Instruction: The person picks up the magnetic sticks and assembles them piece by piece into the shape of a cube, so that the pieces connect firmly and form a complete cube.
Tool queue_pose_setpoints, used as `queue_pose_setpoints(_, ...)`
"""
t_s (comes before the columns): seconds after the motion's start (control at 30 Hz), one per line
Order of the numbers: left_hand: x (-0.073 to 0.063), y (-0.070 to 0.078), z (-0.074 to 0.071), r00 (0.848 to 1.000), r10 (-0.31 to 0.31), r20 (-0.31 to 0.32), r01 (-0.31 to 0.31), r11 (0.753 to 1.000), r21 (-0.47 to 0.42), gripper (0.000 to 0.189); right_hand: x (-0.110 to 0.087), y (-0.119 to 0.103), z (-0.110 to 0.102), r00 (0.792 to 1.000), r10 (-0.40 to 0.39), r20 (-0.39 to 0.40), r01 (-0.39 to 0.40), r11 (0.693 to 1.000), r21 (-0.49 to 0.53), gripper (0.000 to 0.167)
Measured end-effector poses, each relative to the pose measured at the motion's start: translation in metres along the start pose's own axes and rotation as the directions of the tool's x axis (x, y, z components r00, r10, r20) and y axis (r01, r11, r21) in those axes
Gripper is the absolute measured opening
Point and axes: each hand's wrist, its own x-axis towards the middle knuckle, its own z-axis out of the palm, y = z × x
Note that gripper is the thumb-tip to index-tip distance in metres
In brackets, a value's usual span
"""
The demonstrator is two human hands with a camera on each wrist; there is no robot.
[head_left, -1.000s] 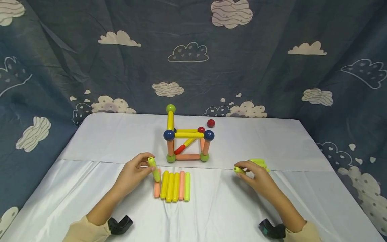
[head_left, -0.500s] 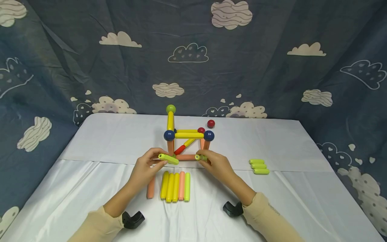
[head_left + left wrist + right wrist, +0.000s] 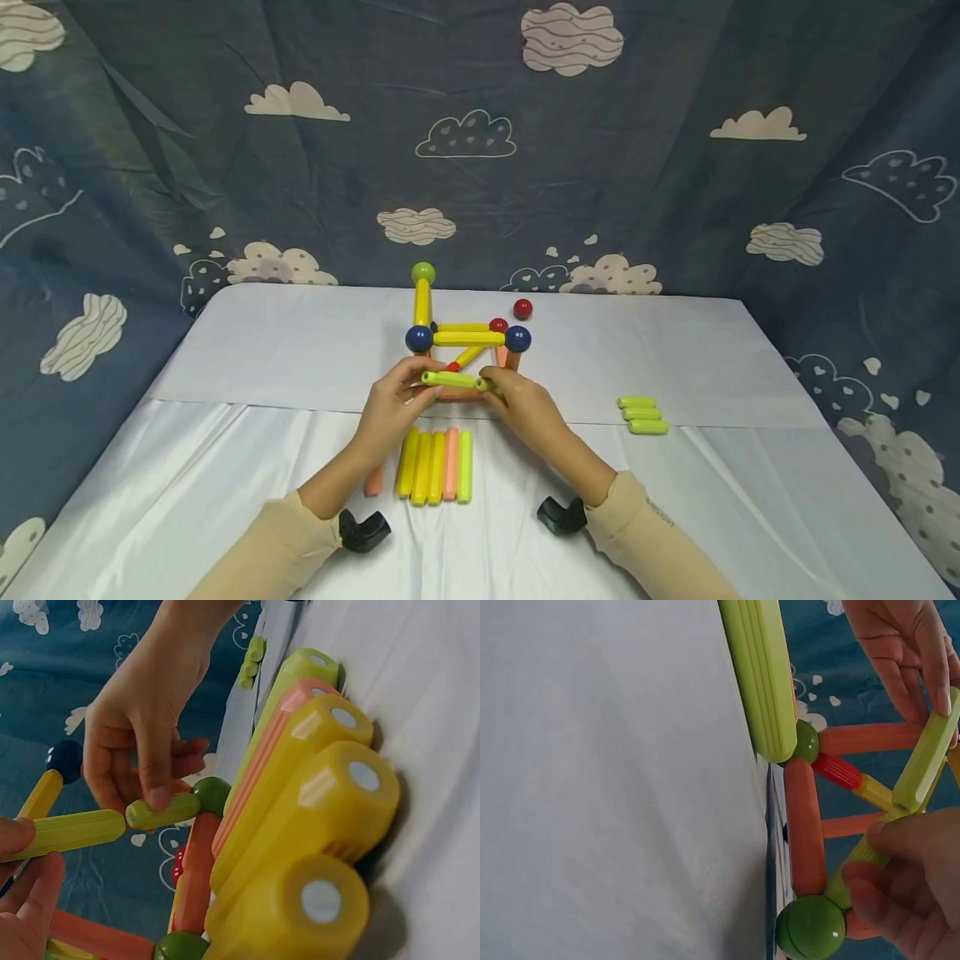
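Observation:
My left hand (image 3: 393, 406) pinches a lime-green magnetic rod (image 3: 448, 379), held nearly level in front of the frame of rods and balls. A second, shorter-looking lime-green rod (image 3: 161, 811) is pinched by my right hand (image 3: 528, 410) at the frame's lower right. In the left wrist view its far end meets a green ball (image 3: 212, 795); whether it is attached cannot be told. The two rods' near ends almost meet or touch. Blue balls (image 3: 517, 338) and yellow bars (image 3: 468, 339) form the frame's upper part; orange rods (image 3: 804, 825) form its base. My fingers hide its lower left corner.
Yellow, orange and lime rods (image 3: 422, 467) lie in a row before the frame, an orange rod (image 3: 374, 481) beside them at left. Several short lime rods (image 3: 639, 414) lie at right. A loose red ball (image 3: 522, 309) sits behind the frame on the white cloth (image 3: 750, 500).
My right hand has come left from the short lime rods to the frame, bringing one. My left hand has moved up and right, turning its rod level; the orange rod beneath shifted slightly left.

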Motion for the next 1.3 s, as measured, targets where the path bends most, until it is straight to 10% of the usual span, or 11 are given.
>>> queue_pose_setpoints(0.37, 0.004, -0.034, 0.009, 0.998, 0.050, -0.026, -0.047, 0.994, 0.102, 0.038, 0.001, 0.002, 0.005, 1.000, -0.001, 0.006, -0.001, 0.949, 0.314, 0.033)
queue_pose_setpoints(0.6, 0.009, -0.030, -0.002, 0.977, 0.141, -0.159, -0.064, 0.910, 0.410, 0.051, 0.006, 0.001, 0.010, 0.999, 0.009, -0.051, 0.009, 0.940, 0.341, 0.025)
queue_pose_setpoints(0.97, 0.031, -0.025, -0.017, 0.989, -0.111, -0.094, 0.134, 0.947, 0.293, 0.067, 0.012, -0.005, 0.014, 0.991, 0.099, -0.089, -0.064, 0.942, 0.330, 0.022)
queue_pose_setpoints(1.3, 0.032, -0.031, -0.012, 0.993, -0.061, -0.104, 0.089, 0.952, 0.294, 0.057, 0.012, -0.007, 0.015, 0.986, 0.107, -0.126, -0.060, 0.941, 0.334, 0.023)
